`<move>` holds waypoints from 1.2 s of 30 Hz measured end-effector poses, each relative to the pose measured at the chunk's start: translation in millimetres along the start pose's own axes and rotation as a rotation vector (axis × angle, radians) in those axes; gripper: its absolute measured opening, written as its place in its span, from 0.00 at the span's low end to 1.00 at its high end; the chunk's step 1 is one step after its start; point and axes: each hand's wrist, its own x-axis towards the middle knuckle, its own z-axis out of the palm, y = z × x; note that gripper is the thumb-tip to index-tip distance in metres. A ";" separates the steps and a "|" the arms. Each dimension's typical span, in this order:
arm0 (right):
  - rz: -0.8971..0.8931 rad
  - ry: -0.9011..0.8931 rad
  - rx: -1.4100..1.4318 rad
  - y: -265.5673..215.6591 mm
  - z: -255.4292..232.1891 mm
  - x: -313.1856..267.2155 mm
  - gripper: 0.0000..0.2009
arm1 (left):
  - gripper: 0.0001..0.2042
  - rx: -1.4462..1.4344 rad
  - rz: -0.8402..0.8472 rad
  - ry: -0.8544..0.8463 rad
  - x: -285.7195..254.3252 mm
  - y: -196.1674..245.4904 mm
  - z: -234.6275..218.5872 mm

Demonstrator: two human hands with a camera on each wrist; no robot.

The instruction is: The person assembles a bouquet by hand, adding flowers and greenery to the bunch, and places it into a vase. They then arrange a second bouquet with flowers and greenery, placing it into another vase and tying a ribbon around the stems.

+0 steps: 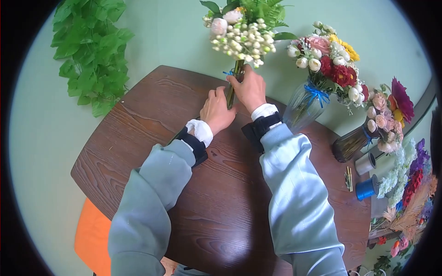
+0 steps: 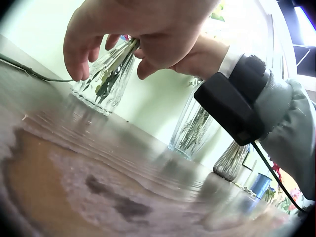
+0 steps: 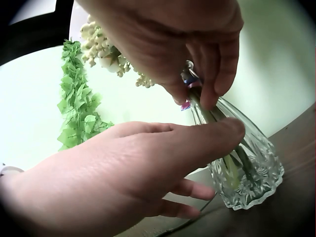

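Note:
A bouquet of white buds and green leaves (image 1: pixel 241 32) stands in a small cut-glass vase (image 3: pixel 252 173) at the far edge of the brown table (image 1: pixel 221 207). My right hand (image 1: pixel 251 87) pinches the stems just above the vase mouth, by a blue ribbon (image 1: pixel 229 72). In the right wrist view its fingers (image 3: pixel 210 94) close on the green stems. My left hand (image 1: pixel 216 110) curls round the vase's neck, its thumb (image 3: pixel 222 133) lying across the glass. Seen from the left wrist, the vase (image 2: pixel 98 89) sits under that hand (image 2: pixel 143 44).
A clear vase (image 1: pixel 304 108) with a mixed bouquet (image 1: pixel 327 60) stands to the right, then a darker vase (image 1: pixel 352 142). A grey spool (image 1: pixel 365 163), a blue spool (image 1: pixel 367 188) and loose flowers (image 1: pixel 410 193) lie at the right edge. A leaf garland (image 1: pixel 90 55) hangs on the wall.

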 end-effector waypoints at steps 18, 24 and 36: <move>0.043 0.034 0.074 7.9 17.0 10.7 0.20 | 0.22 -0.598 0.100 0.318 57.1 -3.5 9.6; 0.064 -0.117 0.391 24.0 25.9 13.9 0.20 | 0.20 -0.561 0.156 0.240 75.7 17.6 -21.2; -0.031 -0.230 0.444 23.8 21.6 13.2 0.22 | 0.16 -0.535 0.140 0.432 82.4 14.1 -30.6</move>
